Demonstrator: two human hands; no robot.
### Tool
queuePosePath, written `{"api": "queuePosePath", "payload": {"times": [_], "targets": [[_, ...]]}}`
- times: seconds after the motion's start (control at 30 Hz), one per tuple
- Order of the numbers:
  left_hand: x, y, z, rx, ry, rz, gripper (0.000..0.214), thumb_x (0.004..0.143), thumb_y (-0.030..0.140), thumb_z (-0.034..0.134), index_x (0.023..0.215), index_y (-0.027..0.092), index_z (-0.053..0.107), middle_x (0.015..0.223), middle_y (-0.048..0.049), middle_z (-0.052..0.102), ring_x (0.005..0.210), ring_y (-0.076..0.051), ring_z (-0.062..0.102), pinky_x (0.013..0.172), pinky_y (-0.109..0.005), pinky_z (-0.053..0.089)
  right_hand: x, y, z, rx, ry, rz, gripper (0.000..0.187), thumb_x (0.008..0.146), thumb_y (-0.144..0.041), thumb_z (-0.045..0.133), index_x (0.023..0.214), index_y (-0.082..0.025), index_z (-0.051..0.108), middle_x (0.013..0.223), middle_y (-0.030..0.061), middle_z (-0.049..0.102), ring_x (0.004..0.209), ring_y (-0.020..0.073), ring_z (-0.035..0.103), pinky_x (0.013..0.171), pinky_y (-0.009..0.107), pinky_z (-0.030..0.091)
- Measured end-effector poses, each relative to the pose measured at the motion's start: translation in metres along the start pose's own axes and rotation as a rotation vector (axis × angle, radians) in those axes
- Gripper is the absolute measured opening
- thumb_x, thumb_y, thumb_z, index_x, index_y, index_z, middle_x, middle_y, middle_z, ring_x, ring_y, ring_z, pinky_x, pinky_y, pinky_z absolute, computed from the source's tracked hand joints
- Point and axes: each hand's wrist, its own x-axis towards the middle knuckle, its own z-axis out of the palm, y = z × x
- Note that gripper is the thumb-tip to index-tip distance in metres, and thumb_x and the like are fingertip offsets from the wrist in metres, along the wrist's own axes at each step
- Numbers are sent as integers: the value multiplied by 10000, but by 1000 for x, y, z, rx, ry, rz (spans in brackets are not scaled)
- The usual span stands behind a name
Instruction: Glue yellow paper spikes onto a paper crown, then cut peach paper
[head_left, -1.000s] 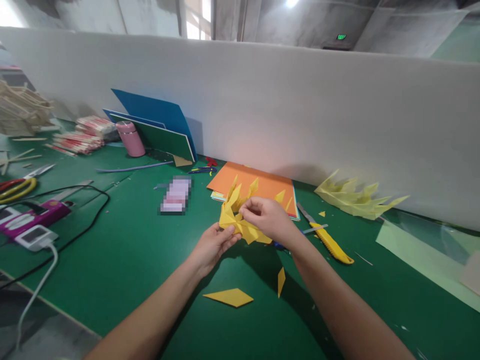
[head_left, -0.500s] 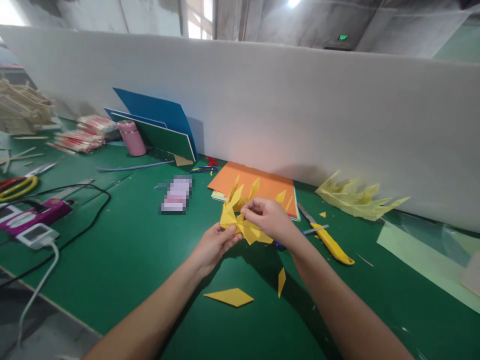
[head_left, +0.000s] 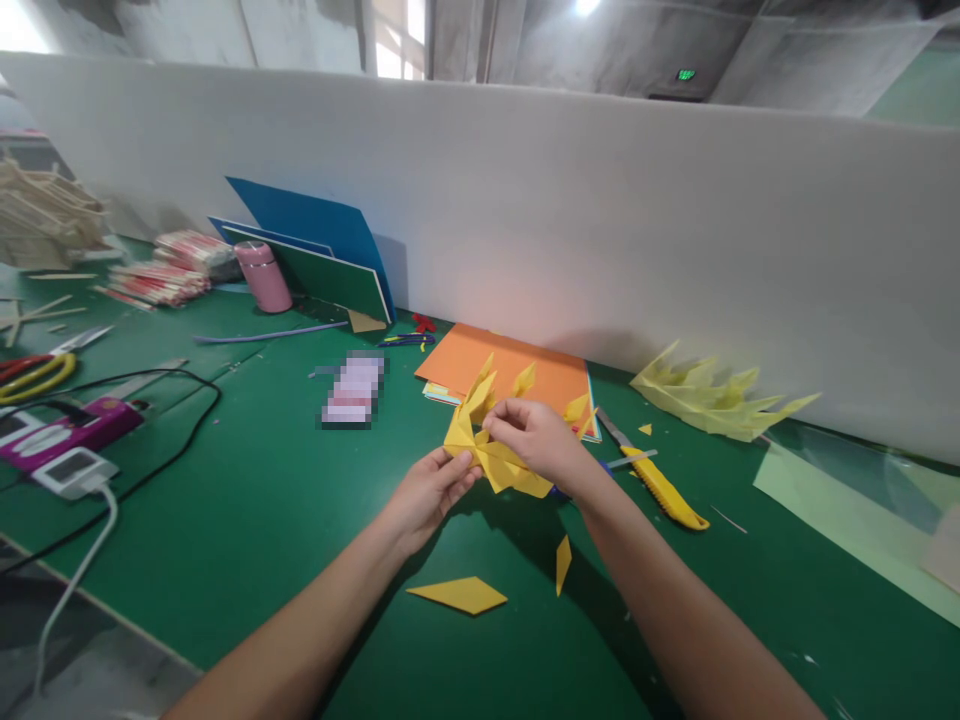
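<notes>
a: what lies nearest?

b: 2 flat yellow paper shapes, a longer diamond [head_left: 469, 596] and a shorter diamond [head_left: 563, 565], lie apart on a green worktop [head_left: 285, 500].

a: and just beyond?

b: a person's left hand [head_left: 424, 500] and right hand [head_left: 529, 437] hold a spiky yellow paper piece [head_left: 499, 472] above the worktop. the left fingers grip its near left edge, thumb uppermost; the right fingers pinch at its inner side, the exact fold hidden.

a: how would it handle?

b: likely very light, stiff along its creases, not slippery. the raised points look easy to bend, so the folded base seems the safer hold.

a: the setting?

b: a yellow-handled knife [head_left: 667, 490] rests to the right. farther back lie an orange sheet [head_left: 480, 350] and a pale yellow spiky piece [head_left: 709, 408], before a white partition [head_left: 525, 200]. above it, grey walls and a lit green sign [head_left: 685, 75].
</notes>
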Motion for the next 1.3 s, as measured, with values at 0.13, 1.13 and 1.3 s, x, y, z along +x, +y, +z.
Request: {"api": "queuePosePath", "payload": {"times": [0.13,1.13,1.3], "targets": [[-1,1,1,-16,14,-12,156,832,46,584,693,113,600,615,5,626,540,-31,600,572,-90,482,1,0,1,-7,-21,-8,151,704,-337,477,660,-200,521,669,-17,570,636,136,516,618,262,386],[4,-6,-1,-10,-15,74,135,752,142,710,689,125,592,571,33,575,503,-30,524,533,-109,444,-1,0,4,-55,-50,27,245,807,-430,485,910,-208,506,591,-62,508,511,117,462,537,250,349],[5,-7,-3,4,-34,64,136,738,160,727,708,123,600,573,34,574,493,-26,515,524,-108,439,0,0,1,-105,-49,-7,245,826,-431,487,898,-200,525,722,-6,601,663,155,565,622,280,404]]}}
